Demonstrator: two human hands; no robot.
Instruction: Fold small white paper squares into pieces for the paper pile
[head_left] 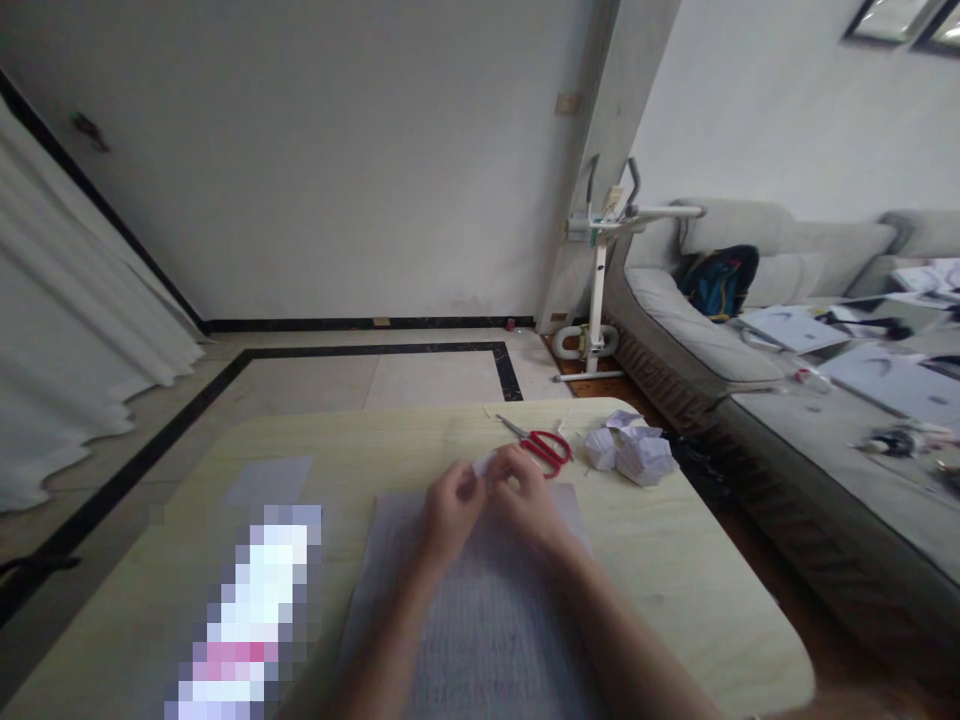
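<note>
My left hand (456, 500) and my right hand (521, 490) are close together above the far end of a large sheet with faint printed lines (487, 620). Between their fingertips they pinch a small piece of white paper (481, 466); its lower part is hidden by the fingers. Just beyond my right hand lie scissors with red handles (547, 452), blades pointing to the far left. Crumpled paper (637, 450) is heaped to the right of the scissors. A flat white paper piece (268, 482) rests on the left part of the table.
The light wooden table (675, 580) has rounded corners. A blurred-out bright object (255, 590) lies at its left. Beyond are a grey sofa (750, 375) with a backpack (724, 280) and boxes, a white exercise machine (598, 290) and a white curtain (67, 330).
</note>
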